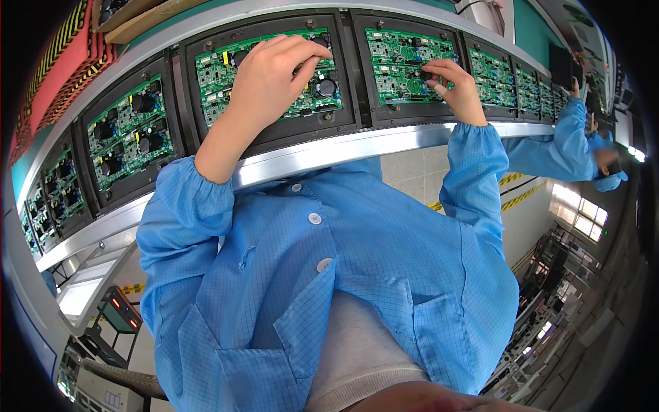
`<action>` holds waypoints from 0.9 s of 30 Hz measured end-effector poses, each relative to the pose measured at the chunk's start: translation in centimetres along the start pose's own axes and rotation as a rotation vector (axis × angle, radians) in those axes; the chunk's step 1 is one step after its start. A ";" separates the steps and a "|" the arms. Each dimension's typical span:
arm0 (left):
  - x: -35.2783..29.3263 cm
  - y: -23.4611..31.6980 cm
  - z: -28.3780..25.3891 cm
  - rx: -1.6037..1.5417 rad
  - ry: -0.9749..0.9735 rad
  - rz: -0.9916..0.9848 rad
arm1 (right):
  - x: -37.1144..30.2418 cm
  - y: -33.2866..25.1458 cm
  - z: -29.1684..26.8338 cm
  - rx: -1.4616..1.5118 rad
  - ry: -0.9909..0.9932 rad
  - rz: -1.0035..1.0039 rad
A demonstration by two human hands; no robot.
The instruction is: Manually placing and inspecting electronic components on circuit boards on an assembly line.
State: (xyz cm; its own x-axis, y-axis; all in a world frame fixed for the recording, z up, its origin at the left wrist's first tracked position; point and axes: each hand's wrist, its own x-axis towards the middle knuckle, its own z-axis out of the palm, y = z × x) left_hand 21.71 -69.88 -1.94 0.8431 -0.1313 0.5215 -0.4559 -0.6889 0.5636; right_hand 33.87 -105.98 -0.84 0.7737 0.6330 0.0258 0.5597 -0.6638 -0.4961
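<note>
My left hand (269, 74) is over a green circuit board (214, 96) set in a black frame. Its thumb and index finger bend toward each other near a black capacitor at the board's far right; whether they grip anything is hidden. A larger round black capacitor (325, 88) stands just to the right of that thumb. My right hand (458, 87) is at the board (391, 51) in the neighbouring frame to the right. Between its thumb and fingers is a small black cylindrical capacitor (426, 75), close to the board's surface.
More framed boards run along the line on both sides, those on the left (127, 130) bearing black capacitors. A metal rail (343, 145) edges the line in front of me. Red trays (65, 65) are stacked far left. Another person in blue (573, 147) works at the right.
</note>
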 end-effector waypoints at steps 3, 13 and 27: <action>0.2 0.1 0.0 -0.001 -0.005 0.004 | 0.0 0.1 0.1 -0.044 0.010 -0.048; 0.1 0.1 0.5 0.021 -0.006 0.002 | 0.5 0.2 0.2 0.002 0.023 0.010; 0.2 -0.3 1.2 -0.007 0.055 0.028 | 4.3 -1.5 -2.7 -0.011 0.077 -0.093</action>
State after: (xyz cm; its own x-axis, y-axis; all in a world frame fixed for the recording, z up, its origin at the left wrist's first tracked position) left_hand 22.36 -70.58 -2.74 0.8129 -0.1110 0.5718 -0.4816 -0.6801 0.5527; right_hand 37.17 -103.32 2.39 0.7386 0.6597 0.1385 0.6332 -0.6084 -0.4785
